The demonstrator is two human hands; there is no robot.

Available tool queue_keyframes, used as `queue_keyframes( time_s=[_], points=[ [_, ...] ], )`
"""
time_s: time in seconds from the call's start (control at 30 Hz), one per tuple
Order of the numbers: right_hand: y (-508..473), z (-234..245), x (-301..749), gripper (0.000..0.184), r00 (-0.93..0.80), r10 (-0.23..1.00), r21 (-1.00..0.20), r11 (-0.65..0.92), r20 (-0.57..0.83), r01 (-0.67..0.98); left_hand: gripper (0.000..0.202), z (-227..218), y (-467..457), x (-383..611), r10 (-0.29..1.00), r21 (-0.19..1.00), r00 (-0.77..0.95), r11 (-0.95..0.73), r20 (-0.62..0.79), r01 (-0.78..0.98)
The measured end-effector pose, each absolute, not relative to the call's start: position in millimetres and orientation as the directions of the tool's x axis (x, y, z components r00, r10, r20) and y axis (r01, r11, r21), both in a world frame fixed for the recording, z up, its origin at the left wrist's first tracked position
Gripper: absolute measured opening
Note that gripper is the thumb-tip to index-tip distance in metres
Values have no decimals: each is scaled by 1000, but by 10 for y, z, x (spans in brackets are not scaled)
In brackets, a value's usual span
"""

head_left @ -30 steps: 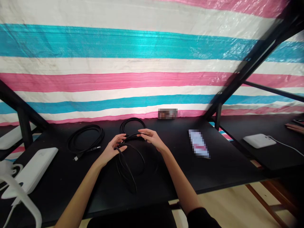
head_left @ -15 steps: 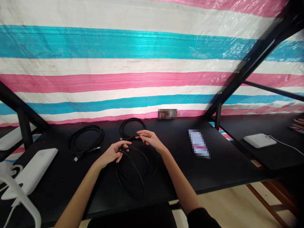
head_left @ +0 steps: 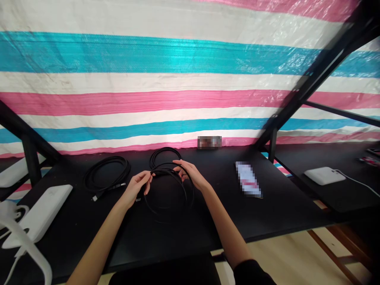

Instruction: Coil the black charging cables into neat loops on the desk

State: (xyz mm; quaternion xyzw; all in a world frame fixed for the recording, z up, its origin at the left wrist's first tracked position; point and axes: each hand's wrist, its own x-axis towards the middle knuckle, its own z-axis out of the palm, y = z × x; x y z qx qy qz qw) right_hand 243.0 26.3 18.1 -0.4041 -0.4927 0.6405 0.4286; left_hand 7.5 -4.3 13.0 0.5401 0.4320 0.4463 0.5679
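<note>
Between my hands a black cable [head_left: 166,171] is wound in several loose loops, standing over the table. My left hand [head_left: 137,188] is closed on the loops at their left side, thumb and fingertips pinching them. A small metallic plug end [head_left: 138,200] shows just below that hand. On the right side my right hand [head_left: 190,174] curls its fingers round the same loops, with some fingers partly behind the cable. Just behind them a second coiled black cable [head_left: 151,158] lies on the table. Left of my left hand rests a third coiled black cable [head_left: 127,169] with its plugs showing.
The black table [head_left: 213,225] carries a white power strip-like block [head_left: 50,213] at left, with a white curved tube [head_left: 32,249] before it. A blurred-out phone-shaped item [head_left: 248,179] lies at right. Slanting black frame bars [head_left: 297,99] and a striped sheet [head_left: 148,103] stand behind.
My left hand has shifted slightly left and up along the loops. My right hand has gone from pinching a strand to curling round the loops, which now lie closer together.
</note>
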Motion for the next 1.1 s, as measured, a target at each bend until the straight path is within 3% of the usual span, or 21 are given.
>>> queue_keyframes(
  time_s=[0.13, 0.33, 0.47, 0.57, 0.73, 0.83, 0.97, 1.1],
  points=[
    [251, 207, 2425, 49, -361, 926, -954, -202, -112, -222, 39, 92, -2, 71, 993, 982, 121, 25, -2, -189],
    [207, 187, 2388, 61, -393, 918, -972, -138, -52, -192, 50, 56, 3, 149, 998, 936, 53, 60, -45, -346],
    [233, 138, 2373, 46, -337, 938, -958, -161, -74, -236, 51, 26, -24, 209, 994, 916, 81, 97, -70, -389],
    [256, 122, 2382, 38, -298, 953, -971, -121, -55, -207, 48, 18, -45, 231, 986, 943, 157, 97, -48, -319],
    [216, 171, 2405, 53, -317, 947, -992, -88, -54, -93, 43, 35, -44, 194, 976, 991, 217, 37, -9, -126],
    [188, 208, 2413, 53, -323, 945, -987, -99, -54, -123, 40, 59, -2, 123, 994, 999, 105, -10, 15, -45],
    [179, 250, 2436, 49, -343, 939, -972, -107, -29, -210, 33, 83, 59, 16, 983, 984, -101, -143, 153, 106],
    [167, 294, 2496, 44, -375, 927, -943, -105, 22, -315, 38, 82, 57, -38, 970, 973, -196, -101, 143, 209]
  ],
)
